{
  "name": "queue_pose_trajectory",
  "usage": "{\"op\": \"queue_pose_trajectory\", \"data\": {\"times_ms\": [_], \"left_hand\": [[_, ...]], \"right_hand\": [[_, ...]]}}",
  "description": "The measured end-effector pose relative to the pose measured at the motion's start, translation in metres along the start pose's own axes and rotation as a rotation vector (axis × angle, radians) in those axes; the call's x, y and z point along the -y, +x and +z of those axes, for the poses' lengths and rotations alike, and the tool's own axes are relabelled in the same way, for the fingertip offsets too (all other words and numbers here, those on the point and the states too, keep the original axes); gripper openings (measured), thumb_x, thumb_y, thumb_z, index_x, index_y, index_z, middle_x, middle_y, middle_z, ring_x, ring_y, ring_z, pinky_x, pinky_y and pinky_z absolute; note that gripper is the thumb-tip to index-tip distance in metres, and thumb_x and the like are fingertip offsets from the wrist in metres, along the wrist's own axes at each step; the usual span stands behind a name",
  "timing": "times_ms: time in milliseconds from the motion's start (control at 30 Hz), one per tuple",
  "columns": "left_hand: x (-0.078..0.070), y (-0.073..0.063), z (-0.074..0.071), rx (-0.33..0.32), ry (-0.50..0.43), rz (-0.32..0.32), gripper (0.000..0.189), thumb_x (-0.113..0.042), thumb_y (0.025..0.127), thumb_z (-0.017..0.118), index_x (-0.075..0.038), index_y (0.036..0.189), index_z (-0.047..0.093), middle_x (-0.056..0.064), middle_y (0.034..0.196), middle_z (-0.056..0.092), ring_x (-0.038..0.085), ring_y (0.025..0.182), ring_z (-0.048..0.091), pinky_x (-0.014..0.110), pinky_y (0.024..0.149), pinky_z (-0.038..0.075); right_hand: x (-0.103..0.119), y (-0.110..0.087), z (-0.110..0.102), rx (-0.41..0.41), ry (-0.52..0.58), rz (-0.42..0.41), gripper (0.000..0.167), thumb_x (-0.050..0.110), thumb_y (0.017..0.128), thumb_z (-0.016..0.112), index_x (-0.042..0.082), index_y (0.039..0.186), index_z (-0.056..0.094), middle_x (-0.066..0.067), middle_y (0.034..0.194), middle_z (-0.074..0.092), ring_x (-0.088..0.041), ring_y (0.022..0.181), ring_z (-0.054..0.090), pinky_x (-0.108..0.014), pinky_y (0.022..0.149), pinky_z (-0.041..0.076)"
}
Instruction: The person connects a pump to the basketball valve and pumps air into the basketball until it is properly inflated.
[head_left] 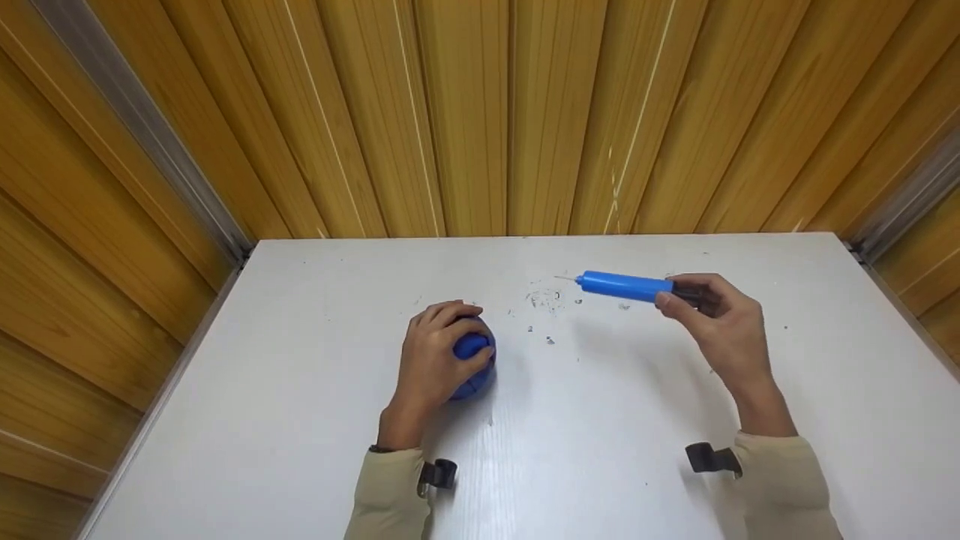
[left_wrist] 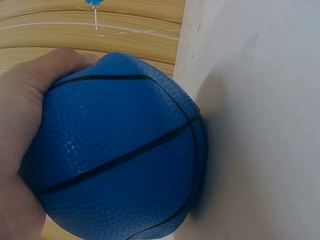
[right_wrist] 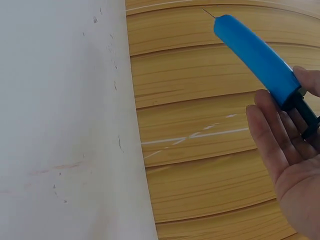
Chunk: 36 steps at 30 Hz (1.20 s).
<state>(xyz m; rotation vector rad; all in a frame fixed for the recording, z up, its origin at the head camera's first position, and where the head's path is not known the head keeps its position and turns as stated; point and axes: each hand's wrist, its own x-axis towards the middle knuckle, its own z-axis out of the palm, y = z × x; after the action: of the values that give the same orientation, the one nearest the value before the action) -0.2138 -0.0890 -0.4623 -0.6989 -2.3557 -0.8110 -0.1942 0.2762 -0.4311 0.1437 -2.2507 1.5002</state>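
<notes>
My left hand (head_left: 431, 352) grips a small blue basketball (head_left: 471, 387) from above, thumb and fingers spread around it, on the white table. In the left wrist view the ball (left_wrist: 120, 130) shows black seams and a dented, uneven outline. To the right, my right hand (head_left: 727, 330) holds a blue hand pump (head_left: 626, 286) above the table by its black handle end. A thin needle (head_left: 564, 278) sticks out of the pump's tip and points left, apart from the ball. In the right wrist view the pump (right_wrist: 257, 57) slants up to the left, held near the thumb and fingers.
The white table (head_left: 300, 420) carries dark scuff marks (head_left: 544, 298) near its middle back. Behind it stands a wood-patterned wall (head_left: 465, 120), with similar panels on both sides. Black clips (head_left: 441, 474) sit at both sleeve cuffs.
</notes>
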Motion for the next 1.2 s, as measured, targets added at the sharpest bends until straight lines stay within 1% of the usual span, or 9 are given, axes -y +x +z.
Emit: {"op": "queue_pose_trajectory", "data": {"times_ms": [67,167,333,467,700,833,967,1200], "left_hand": [[0.001,0.000,0.000,0.002,-0.003,-0.006,0.021,-0.018,0.080,0.094,-0.015,0.097,0.082,0.001,0.123,0.074,0.030,0.125,0.062,0.061,0.106,0.046],[0.000,0.000,0.000,0.010,-0.002,-0.021,0.021,-0.020,0.081,0.094,-0.017,0.098,0.082,0.001,0.124,0.073,0.030,0.126,0.061,0.061,0.106,0.046],[-0.001,-0.001,0.000,0.025,0.002,-0.041,0.023,-0.024,0.082,0.093,-0.018,0.102,0.082,0.001,0.126,0.073,0.031,0.128,0.060,0.062,0.107,0.045],[-0.002,-0.001,-0.001,0.026,0.005,-0.049,0.025,-0.025,0.082,0.093,-0.018,0.103,0.082,0.001,0.127,0.073,0.031,0.128,0.060,0.061,0.107,0.045],[-0.001,-0.001,0.000,0.016,-0.003,-0.049,0.025,-0.025,0.082,0.093,-0.018,0.103,0.082,0.001,0.126,0.073,0.030,0.127,0.061,0.061,0.107,0.046],[-0.001,-0.001,0.000,0.015,-0.007,-0.055,0.025,-0.025,0.082,0.093,-0.017,0.104,0.082,0.001,0.127,0.073,0.030,0.127,0.061,0.060,0.108,0.045],[-0.001,-0.001,0.000,0.015,-0.009,-0.062,0.026,-0.026,0.082,0.093,-0.018,0.104,0.082,0.001,0.127,0.073,0.030,0.128,0.060,0.060,0.109,0.045],[0.000,-0.001,0.000,0.011,-0.003,-0.058,0.025,-0.026,0.081,0.094,-0.019,0.103,0.082,0.000,0.126,0.073,0.029,0.127,0.060,0.060,0.109,0.044]], "right_hand": [[-0.004,0.001,-0.002,-0.039,0.018,0.029,0.039,0.014,0.098,0.080,-0.003,0.130,0.068,0.003,0.107,0.073,-0.006,0.091,0.075,-0.017,0.086,0.056],[-0.011,0.003,-0.003,-0.089,0.056,0.076,0.040,0.013,0.098,0.080,-0.005,0.131,0.066,0.004,0.107,0.072,-0.005,0.091,0.075,-0.018,0.086,0.057],[-0.023,0.005,-0.004,-0.130,0.092,0.160,0.042,0.016,0.098,0.079,-0.005,0.132,0.064,0.004,0.107,0.071,-0.005,0.093,0.075,-0.019,0.087,0.056],[-0.031,0.006,-0.006,-0.134,0.096,0.214,0.044,0.019,0.098,0.080,-0.004,0.132,0.063,0.004,0.108,0.070,-0.004,0.094,0.074,-0.018,0.087,0.056],[-0.041,0.006,-0.008,-0.152,0.096,0.271,0.043,0.020,0.098,0.081,-0.002,0.130,0.063,0.003,0.106,0.070,-0.005,0.092,0.074,-0.020,0.086,0.057],[-0.048,0.007,-0.009,-0.145,0.116,0.303,0.043,0.018,0.098,0.081,-0.004,0.129,0.062,0.003,0.104,0.071,-0.006,0.092,0.075,-0.021,0.087,0.057],[-0.054,0.007,-0.009,-0.129,0.120,0.346,0.042,0.019,0.098,0.081,-0.004,0.128,0.061,0.003,0.103,0.070,-0.006,0.092,0.075,-0.020,0.086,0.057],[-0.061,0.006,-0.008,-0.122,0.099,0.392,0.041,0.021,0.098,0.081,-0.002,0.126,0.061,0.001,0.102,0.070,-0.009,0.093,0.075,-0.021,0.086,0.058]]}}
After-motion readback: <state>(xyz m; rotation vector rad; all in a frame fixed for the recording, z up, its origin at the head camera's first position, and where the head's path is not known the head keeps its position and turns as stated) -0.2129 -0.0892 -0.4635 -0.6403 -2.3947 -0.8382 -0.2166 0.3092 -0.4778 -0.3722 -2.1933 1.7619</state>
